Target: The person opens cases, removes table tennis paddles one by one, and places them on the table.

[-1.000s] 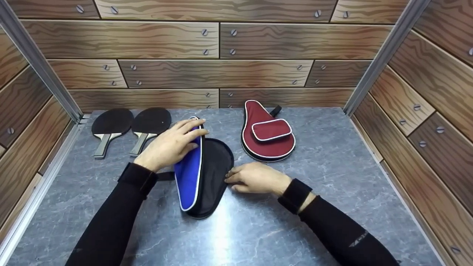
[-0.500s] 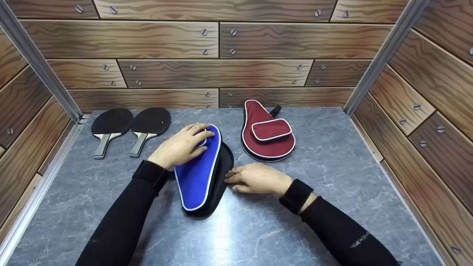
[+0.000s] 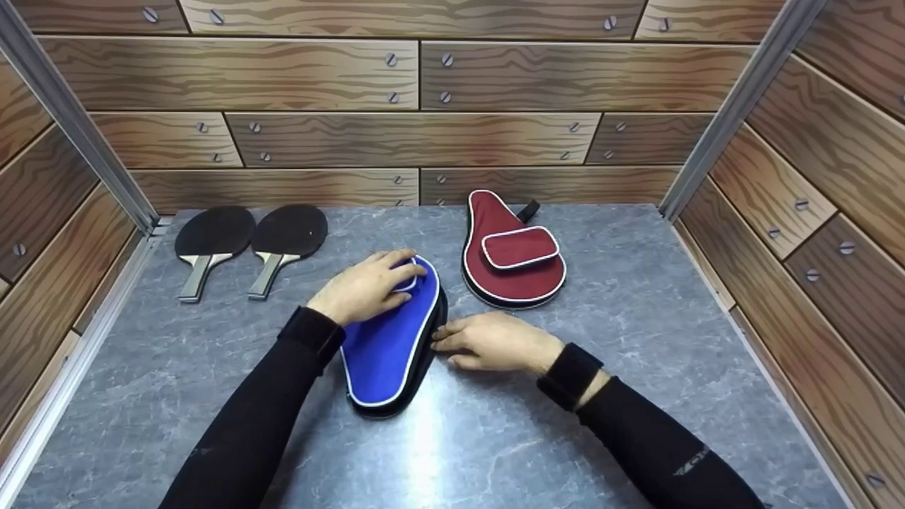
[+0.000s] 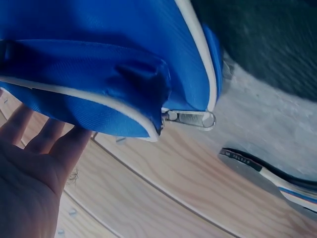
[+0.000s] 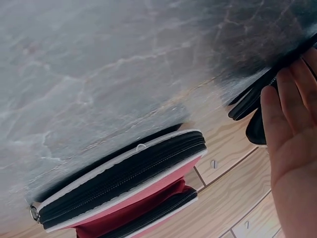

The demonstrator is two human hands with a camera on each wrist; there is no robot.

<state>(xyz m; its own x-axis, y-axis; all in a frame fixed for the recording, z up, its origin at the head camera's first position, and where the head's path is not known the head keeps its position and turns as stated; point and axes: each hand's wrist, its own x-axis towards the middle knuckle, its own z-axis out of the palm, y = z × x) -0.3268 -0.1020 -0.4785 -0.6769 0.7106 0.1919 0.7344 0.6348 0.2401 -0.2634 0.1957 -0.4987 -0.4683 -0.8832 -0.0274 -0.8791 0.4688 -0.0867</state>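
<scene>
A blue table tennis bat case (image 3: 385,353) with white piping lies on the grey table, its blue cover over the black base. My left hand (image 3: 368,286) rests across the cover's far part, partly hiding the small pocket (image 4: 94,94). Fairly straight fingers reach behind that pocket in the left wrist view, where a metal zip pull (image 4: 190,119) hangs beside it. At the case's right edge, the fingertips of my right hand (image 3: 495,341) touch the black side. The right wrist view shows its fingers extended along the dark edge.
A red bat case (image 3: 512,283) with a pocket lies behind my right hand. Two black table tennis bats (image 3: 215,232) (image 3: 290,232) lie side by side at the back left. Wood-patterned walls (image 3: 424,141) enclose the table (image 3: 601,445) at the back and sides.
The blue cover, raised at first, has come down to the right over the black base. My left hand has moved right and nearer with it. The right hand has stayed at the edge.
</scene>
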